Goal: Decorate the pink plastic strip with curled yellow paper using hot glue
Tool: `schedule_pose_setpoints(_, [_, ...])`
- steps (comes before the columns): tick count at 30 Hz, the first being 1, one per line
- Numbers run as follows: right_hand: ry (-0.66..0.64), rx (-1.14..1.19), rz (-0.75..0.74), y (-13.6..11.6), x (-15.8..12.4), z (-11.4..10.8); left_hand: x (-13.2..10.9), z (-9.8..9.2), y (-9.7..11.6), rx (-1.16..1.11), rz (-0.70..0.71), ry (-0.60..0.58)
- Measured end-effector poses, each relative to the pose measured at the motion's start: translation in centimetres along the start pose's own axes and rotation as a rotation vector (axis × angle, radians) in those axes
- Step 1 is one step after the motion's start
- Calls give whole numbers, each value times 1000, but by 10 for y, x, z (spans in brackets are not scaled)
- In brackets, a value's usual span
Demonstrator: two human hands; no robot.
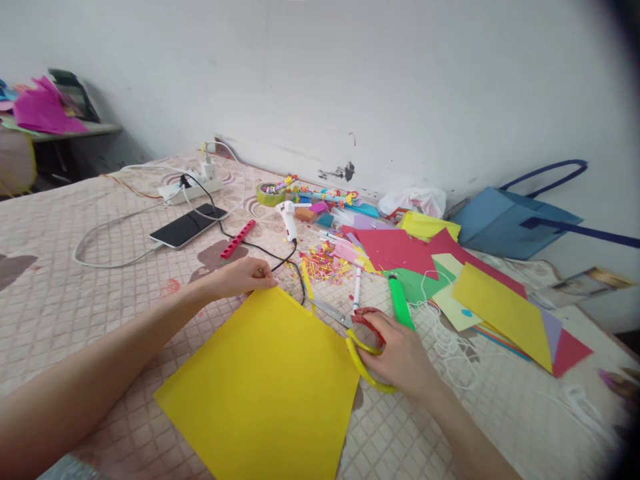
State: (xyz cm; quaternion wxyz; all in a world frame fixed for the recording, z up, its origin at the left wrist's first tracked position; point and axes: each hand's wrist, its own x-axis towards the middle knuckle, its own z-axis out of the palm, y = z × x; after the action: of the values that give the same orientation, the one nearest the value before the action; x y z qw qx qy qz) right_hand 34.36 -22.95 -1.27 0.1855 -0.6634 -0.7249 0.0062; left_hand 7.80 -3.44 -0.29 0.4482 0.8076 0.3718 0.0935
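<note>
Yellow paper is filling the lower middle of the frame: a broad sheet is lying below and between the two hands, its upper edge slanting down from the left hand toward the right. The left hand is pinching the sheet's top corner near the centre, fingers closed. The right hand, right of centre, is gripping scissors by their red and yellow handles. Their long axis is running up and leftward, the blades pointing along that upper edge toward the left hand, their tip sitting between the hands. A thin yellow strip is standing up beside the tip; whether it is still joining the sheet, I cannot tell.

The sheet's lowest corner is running out of the bottom of the frame, so its full length is not showing. The right hand is covering part of the handles, hiding how its fingers are sitting in the loops, and how far the blades are parting is hard to make out. Above the strip, paper scraps are lying too jumbled for telling apart.
</note>
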Motion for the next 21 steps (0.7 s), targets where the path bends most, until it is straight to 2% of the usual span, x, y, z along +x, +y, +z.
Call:
schedule_pose_setpoints(4, [42, -40, 38, 6, 2, 4, 1, -2, -2, -109, -70, -72])
schedule_pose_setpoints(9, [32, -161, -4, 9, 0, 2, -2, 0, 1, -350, -143, -257])
schedule_pose_setpoints(16, [-4, -193, -57, 8, -4, -5, -3, 5, -1, -628, -179, -233])
schedule_pose_setpoints(21, [14, -238, -24, 14, -4, -11, -1, 5, -2, -858, -235, -197])
